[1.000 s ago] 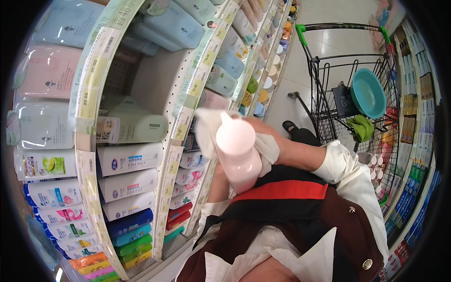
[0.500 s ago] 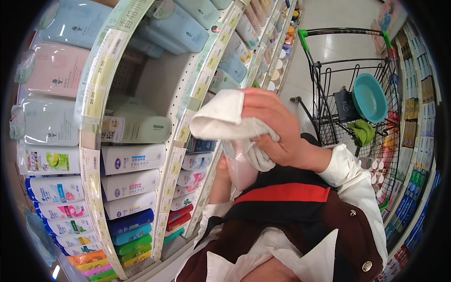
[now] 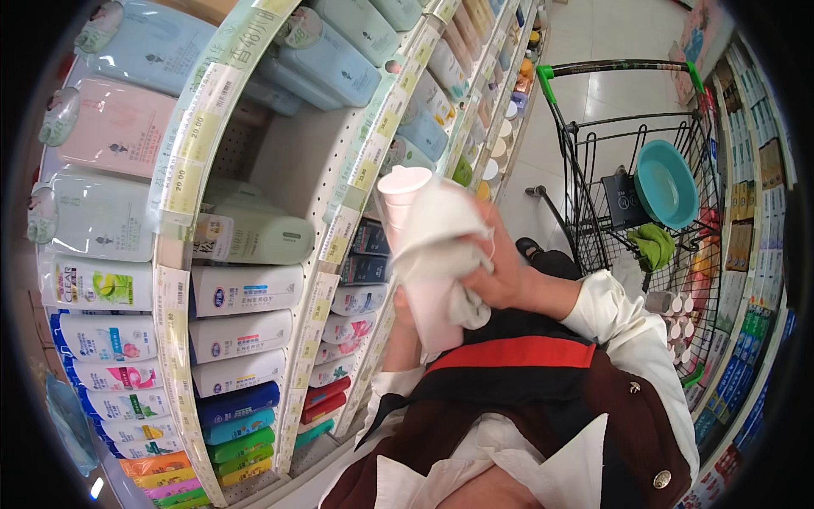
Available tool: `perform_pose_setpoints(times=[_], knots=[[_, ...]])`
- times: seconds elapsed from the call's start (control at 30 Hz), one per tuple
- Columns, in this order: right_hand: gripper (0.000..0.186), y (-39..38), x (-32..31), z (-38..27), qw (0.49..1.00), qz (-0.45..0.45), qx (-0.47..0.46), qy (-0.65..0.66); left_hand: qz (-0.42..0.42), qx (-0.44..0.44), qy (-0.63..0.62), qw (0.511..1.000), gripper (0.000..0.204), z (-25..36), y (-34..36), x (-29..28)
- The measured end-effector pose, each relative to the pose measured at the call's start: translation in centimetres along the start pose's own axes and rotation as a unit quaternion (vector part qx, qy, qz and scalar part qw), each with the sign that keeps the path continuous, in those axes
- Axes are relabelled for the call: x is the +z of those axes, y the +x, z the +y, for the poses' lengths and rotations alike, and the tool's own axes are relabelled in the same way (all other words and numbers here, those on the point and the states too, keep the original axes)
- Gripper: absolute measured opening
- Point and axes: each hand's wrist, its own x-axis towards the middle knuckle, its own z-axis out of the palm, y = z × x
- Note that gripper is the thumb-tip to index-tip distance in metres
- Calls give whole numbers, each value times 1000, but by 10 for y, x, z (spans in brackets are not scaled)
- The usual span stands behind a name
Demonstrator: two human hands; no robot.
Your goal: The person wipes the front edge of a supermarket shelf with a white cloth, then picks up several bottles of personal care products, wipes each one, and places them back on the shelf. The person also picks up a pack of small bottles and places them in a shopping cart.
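In front of my chest is a pale pink bottle (image 3: 428, 318) with a pump-style top, tilted, its white-pink cap (image 3: 405, 182) pointing up and away. My left hand (image 3: 404, 307) is closed round the bottle's lower side, partly hidden behind it. A folded white cloth (image 3: 445, 225) lies over the bottle's upper part and side, slightly blurred. My right hand (image 3: 500, 263) grips this cloth and presses it against the bottle from the right; some of its fingers are hidden by the cloth.
Shelves to the left hold several pastel bottles (image 3: 119, 212), white bottles (image 3: 246, 290) and colourful tubes (image 3: 242, 450), with price strips (image 3: 174, 314) along the edges. At the right stands a black wire cart (image 3: 585, 182) carrying a teal basin (image 3: 667, 185) and a green cloth (image 3: 653, 246). More shelving (image 3: 746, 297) lines the far right.
My right hand and the white cloth have slid down and rightward off the bottle's top, so its cap now shows. The bottle sits a little more upright in my left hand.
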Motion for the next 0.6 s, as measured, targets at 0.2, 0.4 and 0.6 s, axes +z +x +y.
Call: perform_pose_setpoints(times=[0.2, 0.4, 0.6], knots=[[67, 1, 13, -5, 849, 108, 394, 335, 62, 16, 20, 998, 84, 1, -4, 8], [60, 2, 15, 0, 855, 123, 363, 350, 191, 130, 103, 967, 42, 16, 8, 34], [62, 15, 10, 8, 875, 145, 325, 329, 140, 149, 116, 972, 76, 37, 13, 65]])
